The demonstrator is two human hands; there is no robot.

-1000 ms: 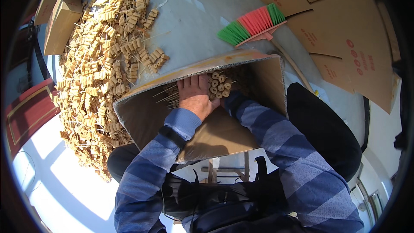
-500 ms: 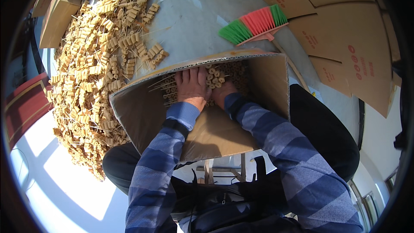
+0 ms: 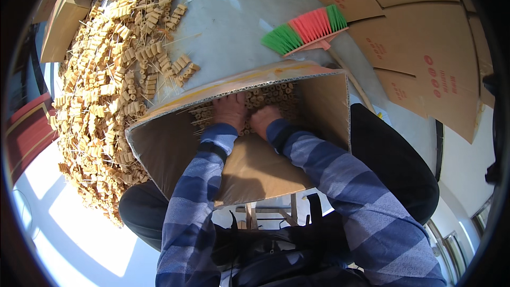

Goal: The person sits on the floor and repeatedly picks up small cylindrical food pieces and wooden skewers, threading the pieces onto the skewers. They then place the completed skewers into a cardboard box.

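Since a moment ago our right hand [image 3: 264, 118] has slid in deeper beside our left hand [image 3: 229, 110], and now both lie flat on the little rolls inside the box.

The biggest thing we see is the pale floor [image 3: 239, 16]. On it lies a wide heap of small tan rolls with thin sticks [image 3: 106, 90], spread out to our left. Flat cardboard sheets [image 3: 425, 37] lie off to our right. Next comes the big cardboard box [image 3: 249, 165], tipped on its side across our lap, with its open mouth facing us. A broom head with green and pink bristles [image 3: 308, 29] lies just past the box.

Deep in the box sit the packed rolls [image 3: 271, 95], stacked in rows against the far wall. Our fingers are spread out and pressing on them, not closed around any one roll. The rolls touch our fingers and also go on above and beside them.

We think the rows could fall apart if we push too hard or unevenly. The box could also slip off our lap, since it only leans there, and the rolls would spill out.
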